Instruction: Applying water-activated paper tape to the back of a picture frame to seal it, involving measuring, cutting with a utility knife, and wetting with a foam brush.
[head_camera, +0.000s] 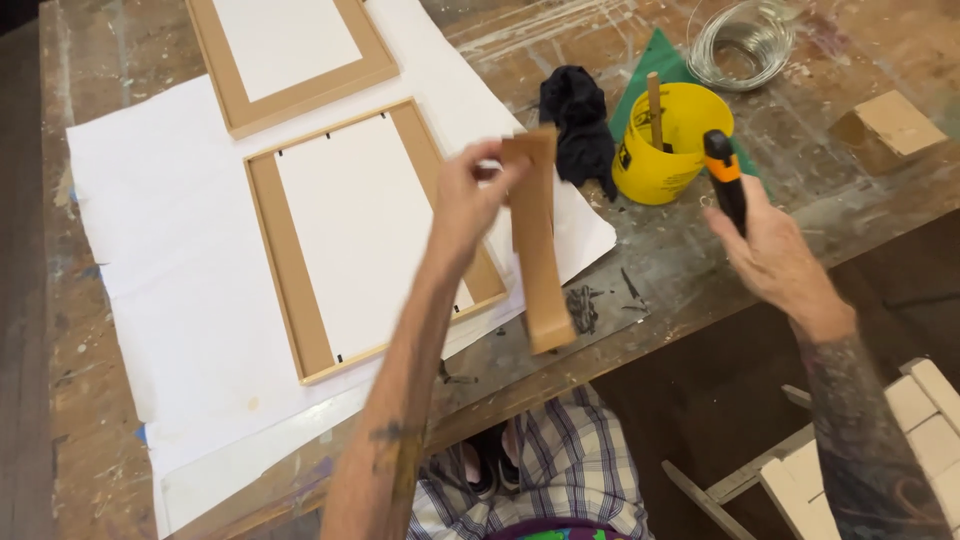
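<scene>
My left hand (467, 198) pinches the top of a long brown paper strip (538, 250), which hangs down over the table's near edge. My right hand (770, 245) grips a tool with a black and orange handle (724, 178), held upright to the right of the strip. A light wooden picture frame (290, 280) with a white backing lies face down on white paper (180, 300), just left of the strip. A second wooden frame (295, 95) lies farther back.
A yellow tub (655, 165) with a wooden stick in it stands on a green sheet (655, 60). Beside it lies a black cloth (580, 120). A wire coil (740, 40) and a brown block (898, 120) sit at the back right. White slatted chair (900, 440) at lower right.
</scene>
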